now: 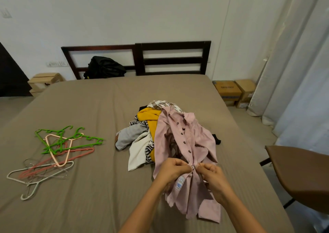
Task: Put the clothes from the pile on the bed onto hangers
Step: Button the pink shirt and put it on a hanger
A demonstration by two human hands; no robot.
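My left hand [173,170] and right hand [212,177] meet over the pink shirt [185,143]. The fingers [183,165] of both are curled in and pinch the shirt's front strip from either side of one button [192,167], left thumb and forefinger right at it. I cannot tell whether that button is through its hole. The shirt lies lengthwise on the bed [89,108], right of the middle. Its collar end is draped up over the pile of clothes [142,134] and its hem is spread toward the near edge, with a small white label [179,183] showing just under my left hand. The pile sits about mid-bed, touching the shirt's left side, with yellow, grey, white and striped pieces showing. A dark scrap pokes out on the shirt's right. The hangers [58,149] lie in a loose heap near the left edge of the bed, well apart from the pile: green ones on top, pink and pale ones crossed beneath. Bare sheet runs between heap and pile, and more stretches from the pile up to the head edge. There a black bag [105,67] leans against the dark headboard [170,59], left of its middle. Near the right edge the sheet is open beside the shirt, but a brown chair [299,170] stands just off that edge, close to my right forearm. Cardboard boxes [233,92] sit on the floor by the far right corner, beside a pale curtain [293,72].
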